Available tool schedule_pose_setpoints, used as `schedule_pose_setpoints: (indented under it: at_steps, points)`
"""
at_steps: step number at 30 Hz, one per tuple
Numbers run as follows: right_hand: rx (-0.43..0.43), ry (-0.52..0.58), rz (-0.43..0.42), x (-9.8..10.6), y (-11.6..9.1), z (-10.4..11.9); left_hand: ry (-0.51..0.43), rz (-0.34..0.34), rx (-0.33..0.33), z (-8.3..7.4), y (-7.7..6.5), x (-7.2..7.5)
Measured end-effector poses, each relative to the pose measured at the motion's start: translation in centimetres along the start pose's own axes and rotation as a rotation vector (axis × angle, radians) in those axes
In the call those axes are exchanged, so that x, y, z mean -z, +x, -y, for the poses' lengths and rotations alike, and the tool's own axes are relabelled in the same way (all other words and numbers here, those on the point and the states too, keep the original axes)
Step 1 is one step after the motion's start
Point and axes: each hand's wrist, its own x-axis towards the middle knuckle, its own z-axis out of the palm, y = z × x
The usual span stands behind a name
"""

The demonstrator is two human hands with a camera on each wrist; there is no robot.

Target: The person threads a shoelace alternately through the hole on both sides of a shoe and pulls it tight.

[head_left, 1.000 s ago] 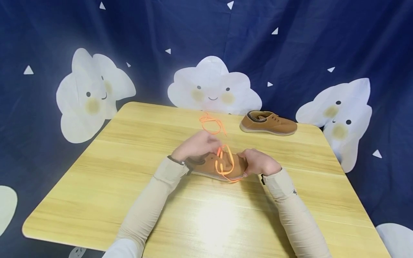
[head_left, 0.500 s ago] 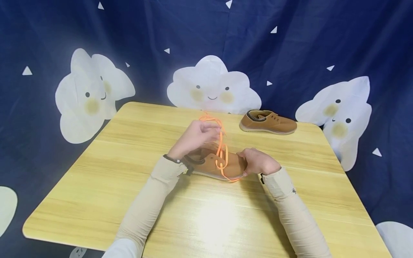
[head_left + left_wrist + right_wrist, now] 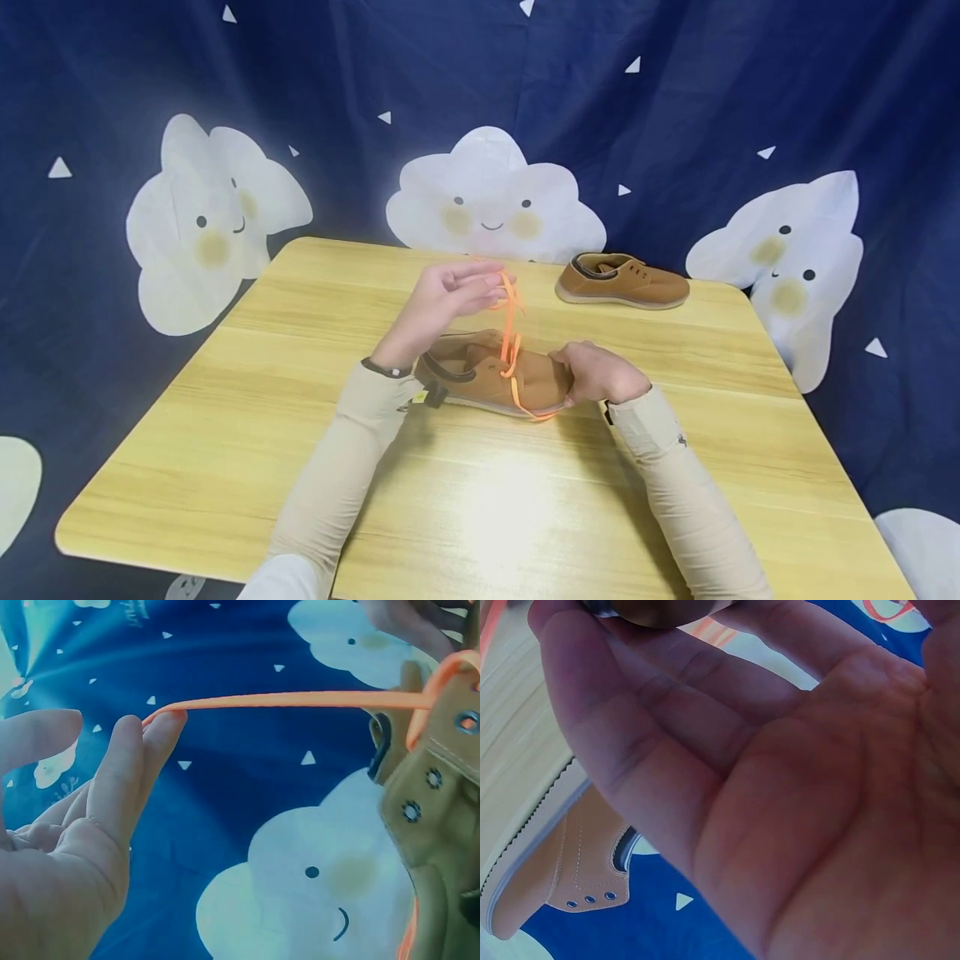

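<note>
Head view: other shoe (image 3: 633,286) beyond right hand (image 3: 602,373)

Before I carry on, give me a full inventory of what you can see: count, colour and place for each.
Table: one, yellow wood-grain, in the centre.
Near shoe: one, brown, mid-table, toe to the right.
Far shoe: one, brown, far right of the table, no lace visible.
Orange lace: one, orange, threaded in the near shoe, drawn up taut.
Loose strands: uncounted, orange, beyond the near shoe; can't tell if a separate lace.
Backdrop: one, dark blue with white clouds and triangles, behind the table.
Sleeves: two, beige, on the forearms.
Left hand: one, bare, holding the lace at its fingertips.
Right hand: one, bare, gripping the near shoe's toe.
</note>
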Motion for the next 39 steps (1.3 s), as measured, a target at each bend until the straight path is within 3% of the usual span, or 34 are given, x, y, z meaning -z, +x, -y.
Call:
schedule_pose_setpoints:
  at_steps: [7, 12, 15, 18, 21, 23, 25, 27, 30, 34, 37, 39]
  points:
    - [0.015, 0.006, -0.001, 0.0, 0.0, -0.2, -0.053, -0.038, -0.021, -0.9, -0.3, 0.7]
    - [0.019, 0.000, -0.004, 0.1, 0.1, -0.2, 0.030, -0.120, 0.017, 0.0, 0.5, 2.7]
    - [0.016, -0.002, -0.003, 0.2, 0.2, -0.2, 0.232, -0.159, 0.081, 1.1, 1.1, 4.5]
    - [0.012, -0.007, 0.003, 0.2, 0.2, -0.3, 0.560, -0.156, 0.180, 2.5, 1.3, 6.5]
    - [0.008, -0.003, 0.008, 0.2, 0.2, -0.3, 0.862, -0.097, 0.331, 4.0, 1.2, 8.0]
    - [0.005, 0.004, 0.014, 0.2, 0.2, -0.3, 0.989, -0.032, 0.427, 4.9, 1.1, 8.5]
    - [-0.007, 0.009, 0.023, 0.2, 0.1, -0.3, 1.057, 0.047, 0.510, 5.5, 1.0, 8.5]
    - [-0.018, 0.023, 0.029, 0.3, -0.1, -0.2, 1.106, 0.097, 0.539, 5.8, 0.9, 8.1]
    - [-0.011, 0.059, -0.047, 0.5, -0.4, 0.2, 1.151, 0.133, 0.452, 5.5, 0.8, 7.3]
    - [0.041, 0.188, -0.281, 0.4, -0.1, 1.7, 1.103, 0.175, 0.218, 4.3, 1.1, 5.6]
    - [0.091, 0.321, -0.412, -0.2, 0.7, 3.1, 1.053, 0.258, 0.085, 3.3, 1.3, 3.9]
    - [0.116, 0.393, -0.448, -0.9, 1.2, 3.8, 1.028, 0.327, 0.021, 3.0, 1.2, 2.9]
